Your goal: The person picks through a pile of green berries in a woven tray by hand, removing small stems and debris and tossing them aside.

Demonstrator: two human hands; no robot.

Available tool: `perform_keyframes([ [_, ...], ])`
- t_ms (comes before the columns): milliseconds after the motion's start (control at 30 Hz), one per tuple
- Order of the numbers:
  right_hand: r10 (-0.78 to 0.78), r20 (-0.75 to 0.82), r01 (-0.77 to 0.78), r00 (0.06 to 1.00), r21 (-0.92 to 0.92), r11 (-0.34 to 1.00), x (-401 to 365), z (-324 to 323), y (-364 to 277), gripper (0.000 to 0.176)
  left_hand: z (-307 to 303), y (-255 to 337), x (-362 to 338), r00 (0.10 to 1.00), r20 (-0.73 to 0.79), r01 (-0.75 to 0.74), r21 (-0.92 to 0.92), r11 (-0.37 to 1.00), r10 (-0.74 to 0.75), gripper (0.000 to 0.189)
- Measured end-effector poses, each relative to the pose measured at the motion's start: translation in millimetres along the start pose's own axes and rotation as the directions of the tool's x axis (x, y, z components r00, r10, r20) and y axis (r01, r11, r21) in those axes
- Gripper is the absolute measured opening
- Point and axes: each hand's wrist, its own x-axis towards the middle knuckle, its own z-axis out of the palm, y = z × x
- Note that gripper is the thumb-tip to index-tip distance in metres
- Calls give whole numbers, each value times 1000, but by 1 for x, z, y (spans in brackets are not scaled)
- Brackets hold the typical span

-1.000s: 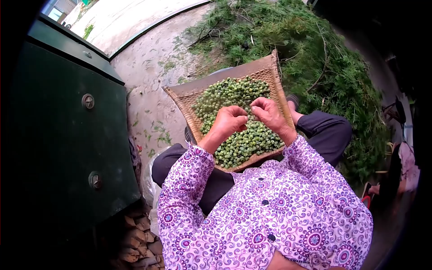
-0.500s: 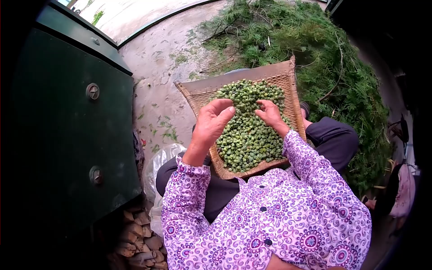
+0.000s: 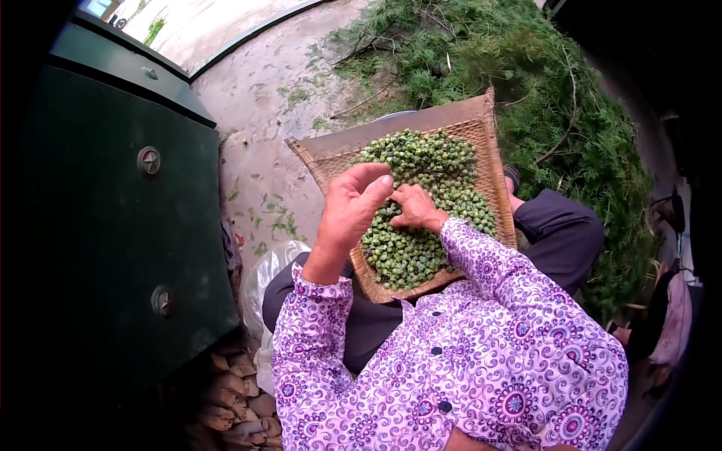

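A woven wicker winnowing basket [image 3: 500, 188] rests across my lap, tilted slightly, with a heap of small green seed cones [image 3: 410, 263] in it. Above the heap's left side, my left hand [image 3: 350, 210] is raised with fingers curled and thumb close to them; whatever it holds is hidden. My right hand [image 3: 417, 207] reaches down to the middle of the heap, touching the cones, its thumb and forefinger apart. The fingertips point towards my left hand.
Cut evergreen branches [image 3: 594, 165] lie piled at the right and back. A dark green metal door [image 3: 113, 218] stands on the left. A clear plastic bag [image 3: 263, 282] sits beside my leg, near stacked firewood [image 3: 237, 391]. Green sprigs litter the concrete floor [image 3: 259, 113].
My right hand has moved left and down, from above the heap's right side onto the cones near its middle. My left hand has barely moved.
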Motion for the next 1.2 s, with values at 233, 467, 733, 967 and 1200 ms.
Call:
perform_keyframes([
  [233, -295, 40, 297, 955, -52, 954, -63, 7, -10, 43, 6, 1, 8, 1000, -14, 14, 30, 999, -13, 22],
  [467, -316, -3, 314, 949, -107, 943, -117, -32, 28, 29, 5, -3, 5, 1000, 18, -1, 59, 998, 0, 25],
  [733, -204, -263, 221, 943, 38, 974, -56, -42, 40, 16, -2, 0, -2, 1000, 5, 17, 37, 999, -17, 25],
  [967, -71, -246, 18, 967, -212, 977, 15, 13, 12, 9, -8, -3, -2, 999, 6, -37, 34, 999, 37, 25],
  [1200, 80, -348, -132, 934, -129, 983, 22, 30, 8, 9, -8, -2, 0, 1000, -25, -17, 51, 999, 18, 27],
])
